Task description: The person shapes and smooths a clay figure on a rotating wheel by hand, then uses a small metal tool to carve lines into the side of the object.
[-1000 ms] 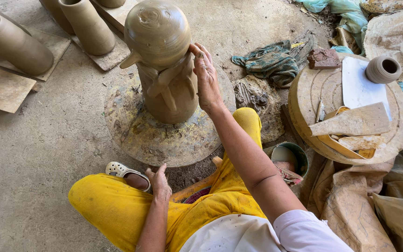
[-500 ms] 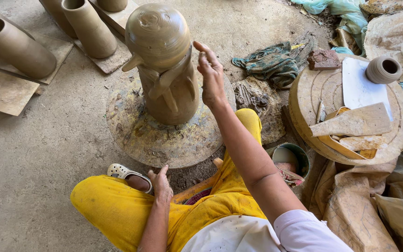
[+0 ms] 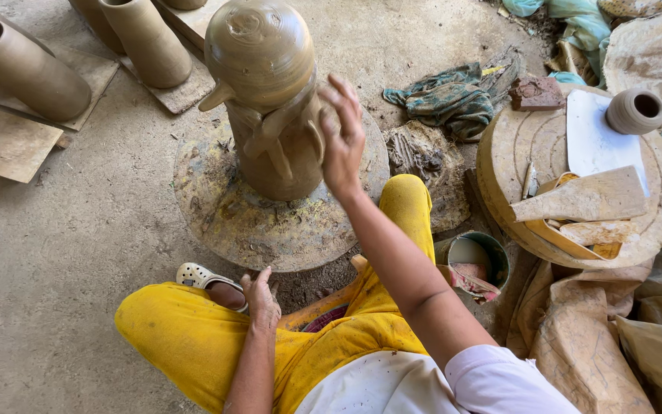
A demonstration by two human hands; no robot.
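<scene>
Clay, damp-looking and heavy: the tall brown figure-shaped clay pot point(image 3: 270, 100) stands on the round turntable point(image 3: 216, 207). Right hand point(image 3: 342, 138), fingers loose, hovers beside it; left hand point(image 3: 260, 300) rests slack on the knee. Best lifted from the base.

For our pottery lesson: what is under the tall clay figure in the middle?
The clay figure stands on a round, stained turntable set on the floor. The spot directly beneath its base is covered, and the raised right hand hides part of its side.
</scene>
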